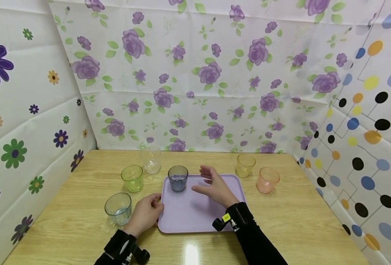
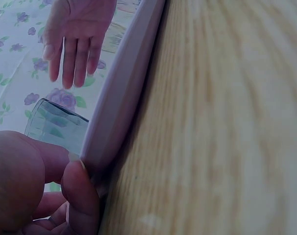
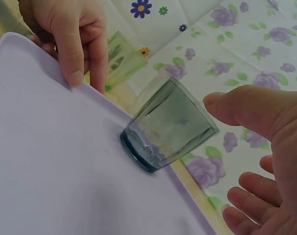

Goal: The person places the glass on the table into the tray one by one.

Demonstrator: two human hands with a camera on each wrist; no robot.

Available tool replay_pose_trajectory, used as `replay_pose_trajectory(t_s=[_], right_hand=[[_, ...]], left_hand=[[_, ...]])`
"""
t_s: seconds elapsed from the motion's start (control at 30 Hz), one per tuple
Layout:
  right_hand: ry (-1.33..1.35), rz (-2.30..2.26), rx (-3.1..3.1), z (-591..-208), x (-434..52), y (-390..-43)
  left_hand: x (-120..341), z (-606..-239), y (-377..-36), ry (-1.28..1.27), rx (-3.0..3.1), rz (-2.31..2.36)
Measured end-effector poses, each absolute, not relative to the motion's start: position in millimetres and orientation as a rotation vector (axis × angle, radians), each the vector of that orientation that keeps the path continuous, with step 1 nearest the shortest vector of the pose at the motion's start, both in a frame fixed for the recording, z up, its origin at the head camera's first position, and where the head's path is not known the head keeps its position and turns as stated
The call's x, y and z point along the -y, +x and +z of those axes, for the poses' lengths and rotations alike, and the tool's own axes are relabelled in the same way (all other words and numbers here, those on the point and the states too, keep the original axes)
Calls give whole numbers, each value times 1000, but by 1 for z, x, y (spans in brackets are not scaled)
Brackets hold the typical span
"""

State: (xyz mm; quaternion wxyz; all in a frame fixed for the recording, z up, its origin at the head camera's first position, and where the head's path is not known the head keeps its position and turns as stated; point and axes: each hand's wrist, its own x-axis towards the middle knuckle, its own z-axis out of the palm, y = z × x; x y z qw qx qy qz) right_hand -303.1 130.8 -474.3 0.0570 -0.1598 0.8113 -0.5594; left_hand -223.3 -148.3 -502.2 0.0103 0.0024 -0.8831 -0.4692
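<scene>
Dark blue-grey translucent tumbler (image 1: 178, 178) stands upright on the flat lilac plastic tray (image 1: 195, 215), at the tray's far left corner, just inside the rim. Nothing touches it.

Right hand (image 1: 215, 186) hovers above the tray just right of the tumbler, fingers spread and relaxed, thumb toward the glass; holds nothing. The right wrist view shows a clear gap between thumb and glass wall.

Left hand (image 1: 145, 213) sits at the tray's left edge, near the front. Thumb (image 2: 82, 196) and fingertips pinch the raised rim; the left wrist view shows the thumb pressed on the rim's outer face.

Tray lies flat on the light wooden table (image 1: 301, 221), roughly centred.

Around the tray, all upright on the table:
- pale blue clear tumbler (image 1: 118, 208), just left of the left hand
- green tumbler (image 1: 132, 178), left of the tray's far corner
- colourless clear tumbler (image 1: 150, 159), behind the green one
- yellow tumbler (image 1: 245, 165), beyond the tray's far right corner
- pink tumbler (image 1: 267, 180), right of the tray, near the yellow one

Floral and dotted sheets (image 1: 195, 73) wall the table on three sides.
</scene>
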Motion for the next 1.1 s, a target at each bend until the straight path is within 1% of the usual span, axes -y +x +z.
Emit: replay_pose_trajectory(t_s=[0.6, 1.1], right_hand=[[-459, -1736, -2496, -467, -158, -292], [-433, -1730, -2521, -467, -175, -290]], left_hand=[[148, -502, -223, 8, 2751, -1484], [147, -503, -224, 17, 2756, -1473]])
